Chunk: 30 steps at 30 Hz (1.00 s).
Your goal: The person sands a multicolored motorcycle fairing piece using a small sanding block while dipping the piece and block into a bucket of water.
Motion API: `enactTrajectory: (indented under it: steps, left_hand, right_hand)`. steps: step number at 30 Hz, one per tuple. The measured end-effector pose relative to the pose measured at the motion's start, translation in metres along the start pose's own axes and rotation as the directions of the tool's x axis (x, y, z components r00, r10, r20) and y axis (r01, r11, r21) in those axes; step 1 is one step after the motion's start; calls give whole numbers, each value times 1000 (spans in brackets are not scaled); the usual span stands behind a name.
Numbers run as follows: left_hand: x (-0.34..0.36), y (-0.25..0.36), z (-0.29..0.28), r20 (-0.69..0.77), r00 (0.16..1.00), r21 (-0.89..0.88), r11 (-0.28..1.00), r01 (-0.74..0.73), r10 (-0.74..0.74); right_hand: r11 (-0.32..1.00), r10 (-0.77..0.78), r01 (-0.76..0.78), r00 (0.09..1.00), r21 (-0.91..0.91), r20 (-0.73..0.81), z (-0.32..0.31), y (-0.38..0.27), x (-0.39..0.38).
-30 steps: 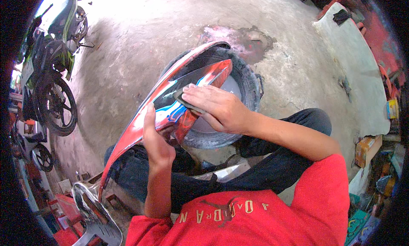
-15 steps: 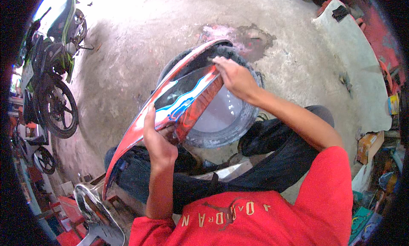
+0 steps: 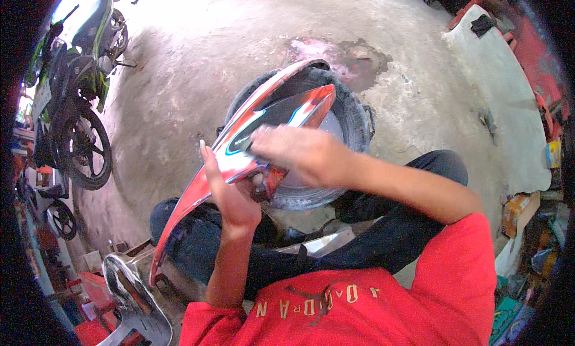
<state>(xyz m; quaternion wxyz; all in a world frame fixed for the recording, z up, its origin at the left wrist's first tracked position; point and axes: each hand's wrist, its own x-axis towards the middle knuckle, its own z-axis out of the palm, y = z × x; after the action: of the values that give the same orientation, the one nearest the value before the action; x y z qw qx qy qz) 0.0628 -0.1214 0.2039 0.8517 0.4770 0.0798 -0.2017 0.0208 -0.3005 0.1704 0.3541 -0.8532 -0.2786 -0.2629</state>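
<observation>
Red-white panel [image 3: 232,162] beneath bunched right fingers [image 3: 277,143] (blurred)

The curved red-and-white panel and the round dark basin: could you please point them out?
Curved red-and-white panel [image 3: 235,161], head view: white middle area.
Round dark basin [image 3: 358,128], head view: right rim.

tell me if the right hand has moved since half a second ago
Yes: against the dark floor patch, the right hand has moved down the picture and somewhat left, away from the far tip of the panel.
</observation>
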Motion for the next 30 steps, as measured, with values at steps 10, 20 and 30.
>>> enactTrajectory:
  steps: [10, 20, 30]
  left_hand:
    - [6, -9, -9, 284, 958, -119, 990, 78, -41]
    - [9, -24, 27, -18, 1000, 39, 999, -19, 20]
    - [22, -26, 21, -63, 984, -25, 986, -167, 166]
  right_hand:
    - [999, -32, 30, 998, 41, 55, -12, -9, 10]
    - [999, -44, 44, 997, 4, 57, -14, -4, 6]
    - [1000, 10, -10, 999, 16, 40, -16, 9, -7]
